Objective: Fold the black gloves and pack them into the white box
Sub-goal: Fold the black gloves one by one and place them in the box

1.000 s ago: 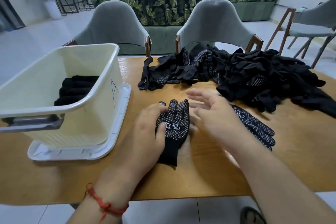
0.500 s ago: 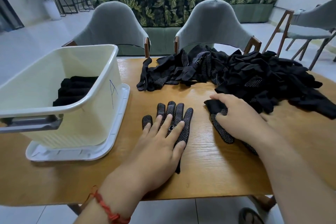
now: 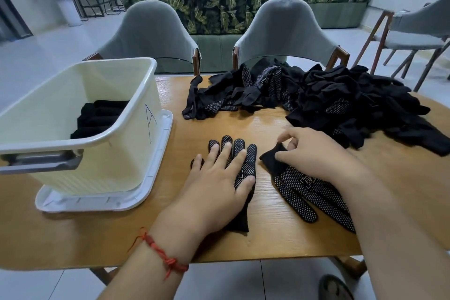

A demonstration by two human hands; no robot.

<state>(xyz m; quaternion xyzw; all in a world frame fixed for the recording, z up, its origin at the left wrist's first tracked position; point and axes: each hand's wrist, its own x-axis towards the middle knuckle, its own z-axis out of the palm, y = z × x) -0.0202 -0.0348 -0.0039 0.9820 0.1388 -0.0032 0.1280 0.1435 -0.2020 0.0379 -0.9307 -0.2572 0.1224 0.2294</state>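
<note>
A black dotted glove (image 3: 246,163) lies flat on the wooden table (image 3: 219,119), fingers pointing away from me. My left hand (image 3: 219,180) presses flat on it with straight fingers. To its right a second dotted glove (image 3: 306,192) lies at a slant, cuff toward the pile. My right hand (image 3: 314,151) pinches that cuff between thumb and fingers. A large heap of black gloves (image 3: 341,102) fills the back right of the table. The white box (image 3: 80,124) stands at the left with folded black gloves (image 3: 97,117) inside.
The box sits on its white lid (image 3: 155,173). Two grey chairs (image 3: 285,31) stand behind the table, and another chair (image 3: 414,36) at the far right. A person sits beyond the leaf-patterned sofa (image 3: 243,5). The table's front edge runs just under my wrists.
My left hand flattened the first glove and stays pressed on it. My right hand reached right, took the second glove by its cuff and drew it toward the first.
</note>
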